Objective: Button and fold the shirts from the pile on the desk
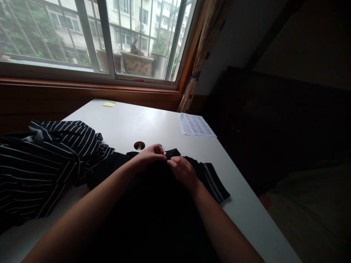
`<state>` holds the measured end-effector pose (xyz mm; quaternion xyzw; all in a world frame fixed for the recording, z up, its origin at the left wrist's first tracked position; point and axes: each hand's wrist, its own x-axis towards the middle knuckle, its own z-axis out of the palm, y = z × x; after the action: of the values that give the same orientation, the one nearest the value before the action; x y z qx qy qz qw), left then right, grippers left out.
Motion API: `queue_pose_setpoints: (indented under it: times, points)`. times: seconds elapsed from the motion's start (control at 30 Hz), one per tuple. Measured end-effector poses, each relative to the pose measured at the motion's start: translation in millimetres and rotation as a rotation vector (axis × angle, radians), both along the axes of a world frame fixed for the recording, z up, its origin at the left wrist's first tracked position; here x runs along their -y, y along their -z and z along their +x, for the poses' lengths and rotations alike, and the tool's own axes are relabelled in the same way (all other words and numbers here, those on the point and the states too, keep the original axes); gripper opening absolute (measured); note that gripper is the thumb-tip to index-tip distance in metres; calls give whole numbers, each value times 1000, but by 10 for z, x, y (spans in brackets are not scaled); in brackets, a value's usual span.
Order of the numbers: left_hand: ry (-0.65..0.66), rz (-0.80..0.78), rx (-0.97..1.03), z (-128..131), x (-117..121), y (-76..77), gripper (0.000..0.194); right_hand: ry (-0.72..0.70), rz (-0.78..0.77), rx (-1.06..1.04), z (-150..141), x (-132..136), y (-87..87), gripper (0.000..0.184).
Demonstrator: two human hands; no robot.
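Observation:
A black shirt [156, 208] with grey stripes on its right sleeve is spread on the white table [137, 117]. At its collar end, my left hand [151, 153] pinches the dark fabric, with a small white bit showing by its fingertips. Close beside it, my right hand [184, 171] is closed on the same cloth, its fingertips almost meeting the left ones. What exactly lies between the fingers is too dark and small to make out. To the left, a black-and-white striped garment [46, 164] lies in a crumpled heap against the shirt.
Beyond the hands is a round cable hole [139, 145] in the tabletop. Printed sheets [196, 125] lie at the right edge, and a yellow sticky note [109, 104] at the far left. Behind the table are a barred window [131, 44] and a tied curtain [196, 73].

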<state>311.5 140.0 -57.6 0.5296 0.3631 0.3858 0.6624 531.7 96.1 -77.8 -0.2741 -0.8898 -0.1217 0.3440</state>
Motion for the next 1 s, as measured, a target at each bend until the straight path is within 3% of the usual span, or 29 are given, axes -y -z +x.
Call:
queue_pose_setpoints:
  times: [0.2, 0.33, 0.5, 0.67, 0.8, 0.9, 1.0]
  points:
    - [-10, 2, 7, 22, 19, 12, 34, -44, -57, -44, 9, 39, -36, 26]
    - [-80, 265, -255, -66, -25, -70, 34, 64, -142, -185, 60, 12, -71, 21]
    - [-93, 567, -692, -480, -165, -112, 38, 288, -423, -213, 558, -140, -105, 16]
    - [-58, 689, -913, -1015, -86, 67, 39, 488, -578, 4, 1270, -152, -32, 30]
    - [-37, 669, -1054, -1366, 141, 150, 45, 629, -719, 103, 1531, -63, -26, 26]
    - [5, 592, -1098, -1547, 265, 93, 30, 677, -773, 128, 1594, -16, -87, 23]
    - [-129, 611, -1281, -1617, 328, -9, 20, 715, -724, 109, 1648, -16, -192, 28]
